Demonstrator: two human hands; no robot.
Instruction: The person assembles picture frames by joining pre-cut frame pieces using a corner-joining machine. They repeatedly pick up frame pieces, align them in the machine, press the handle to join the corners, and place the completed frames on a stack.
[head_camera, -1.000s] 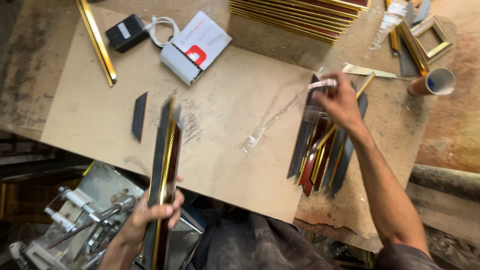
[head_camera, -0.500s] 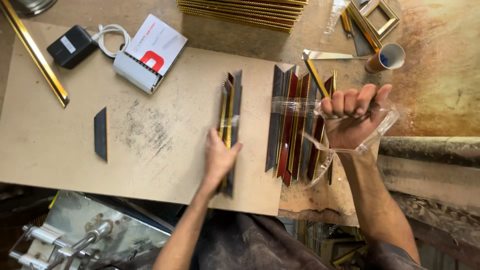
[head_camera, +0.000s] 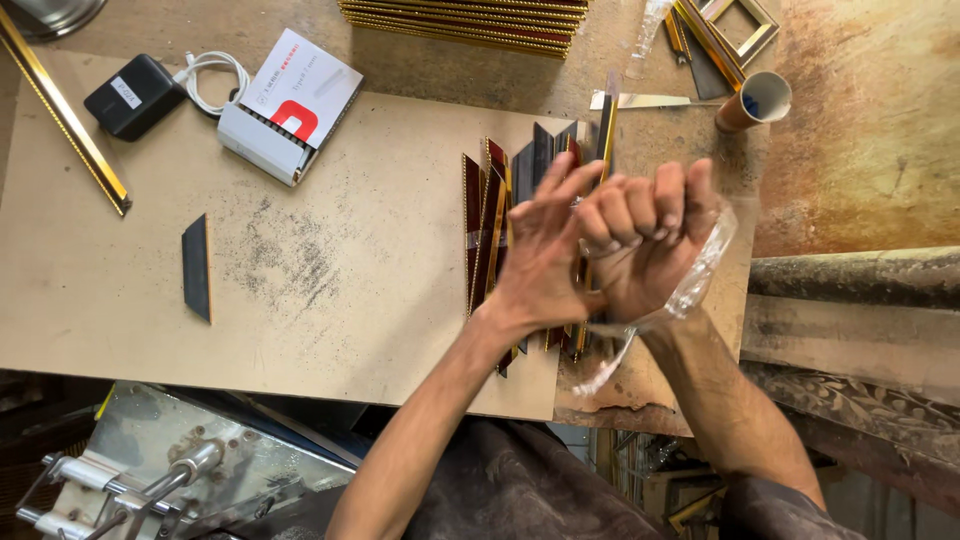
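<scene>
Under your arms lies 1 broad sheet of bare brown board (head_camera: 300, 300), flat, dusty and scuffed, on a rougher worn bench (head_camera: 860, 150). Right of the board's middle sits the bundle of frame strips (head_camera: 490, 220): long thin mitred lengths, glossy dark red and black with gilt edges, their long axis running near to far and the pointed ends aimed at the far side. They overlap, so I cannot count them exactly.

Your left hand (head_camera: 540, 255) is spread open, palm pressed flat on the strips, fingers pointing far and slightly right. Your right hand (head_camera: 645, 235) is balled into a fist just beside it, touching it, clenched on 1 strip of clear crinkled plastic tape (head_camera: 690, 285) that trails toward the near edge.

At the far edge lies 1 stack of gilt mouldings (head_camera: 470, 20), lengthwise left to right. Far left, 1 long gold-and-black moulding (head_camera: 65, 115) lies slantwise. Near it sit 1 white and red box (head_camera: 290, 105), 1 black power adapter (head_camera: 135, 95) with a white cable, and 1 short dark offcut (head_camera: 197, 265). Far right lies 1 cardboard tube (head_camera: 755, 100).
</scene>
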